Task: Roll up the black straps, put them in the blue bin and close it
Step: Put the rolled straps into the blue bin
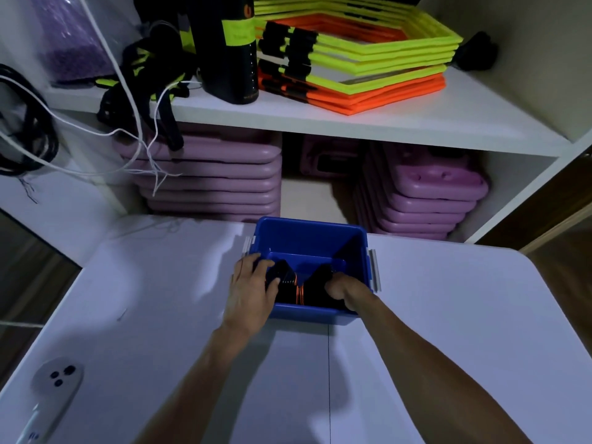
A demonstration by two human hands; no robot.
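Both hands down in the blue bin (309, 238) on the white surface (448, 315) — packing step, rolled black straps (293, 288) with an orange edge lying at the near end. Left hand (251, 288) over the near-left rim, fingers (267, 267) curled onto a roll; right hand (341, 286) dipped inside, grip too hidden to tell. Next, likely: hands out, lid fetched — none in view — and side latches (374, 269) snapped.

You have lots of bare tabletop (448, 315) on both sides of the blue bin (307, 235). Its top is open, but both hands and the black straps (315, 288) fill the near half. The far half looks free, though it is dark. A shelf (352, 123) stands right behind the bin.
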